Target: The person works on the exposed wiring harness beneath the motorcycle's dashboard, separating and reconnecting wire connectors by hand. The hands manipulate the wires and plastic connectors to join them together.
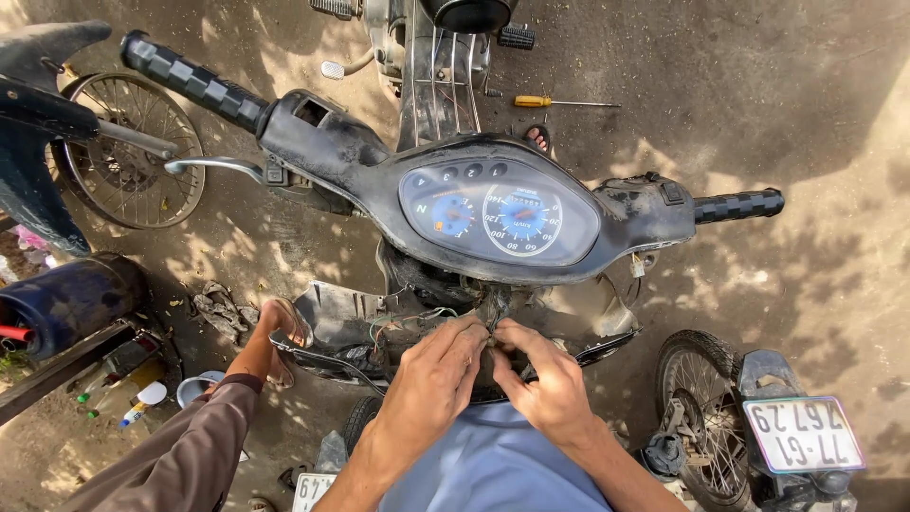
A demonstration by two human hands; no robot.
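I look down on a black motorbike handlebar unit (360,161) with a blue-faced instrument cluster (498,220). Below it the front cover is off and loose wires (403,320) show. My left hand (431,379) and my right hand (545,384) meet just under the cluster, fingertips pinching a small dark part of the wiring (491,334) between them. What exactly the fingers grip is hidden by the fingers themselves.
A yellow-handled screwdriver (555,101) lies on the dirt ground beyond the bike. A spoked wheel (133,156) stands at left, another wheel (701,398) and a number plate (804,434) at right. My leg and sandalled foot (270,337) rest at lower left near a blue barrel (71,299).
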